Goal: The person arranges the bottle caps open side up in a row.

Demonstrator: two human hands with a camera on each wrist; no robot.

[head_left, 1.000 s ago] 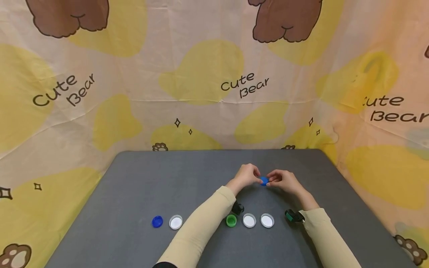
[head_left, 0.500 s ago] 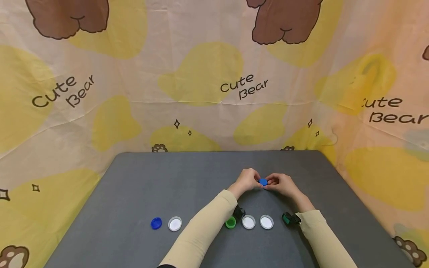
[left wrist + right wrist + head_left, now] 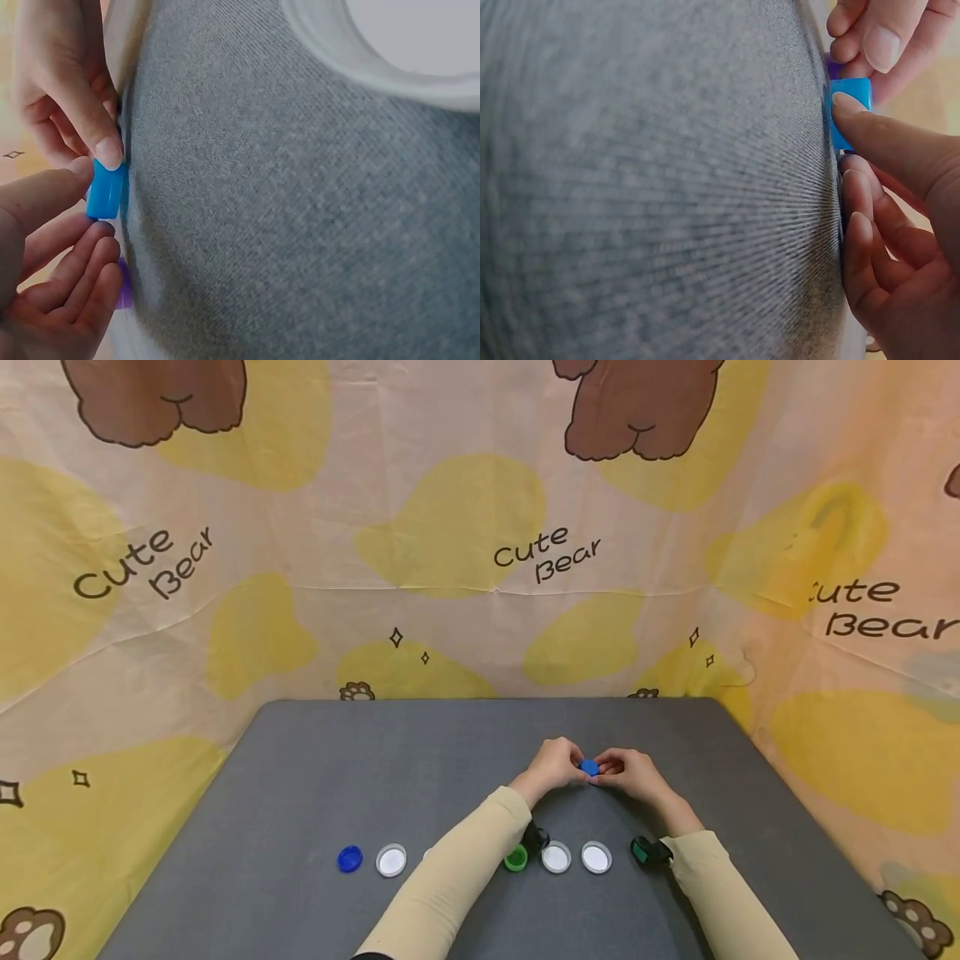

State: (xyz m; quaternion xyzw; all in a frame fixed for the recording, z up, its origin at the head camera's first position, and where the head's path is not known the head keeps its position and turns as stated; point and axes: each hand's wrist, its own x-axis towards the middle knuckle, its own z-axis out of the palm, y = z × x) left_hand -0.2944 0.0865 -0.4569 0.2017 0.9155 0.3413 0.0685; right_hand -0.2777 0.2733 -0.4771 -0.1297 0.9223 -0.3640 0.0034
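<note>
A small light-blue bottle cap (image 3: 589,767) is between both hands, low over the far right part of the grey table (image 3: 337,777). My left hand (image 3: 553,764) pinches its left side. From the right, my right hand (image 3: 630,772) grips it, the thumb lying on the cap's side in the right wrist view. Both wrist views show the cap (image 3: 105,191) edge-on, with its underside hidden. A bit of something purple (image 3: 124,285) shows behind the left fingers in the left wrist view.
Nearer the person, a row holds a dark-blue cap (image 3: 349,859), a white cap (image 3: 391,860), a green cap (image 3: 516,858) and two more white caps, one (image 3: 556,857) beside the other (image 3: 596,857). The left sleeve (image 3: 457,868) crosses this row, covering part of it. A printed cloth (image 3: 450,527) hangs behind the table.
Both hands and the light-blue cap have come slightly nearer the person and a touch left since a second ago. Over the last half second they have stayed almost still.
</note>
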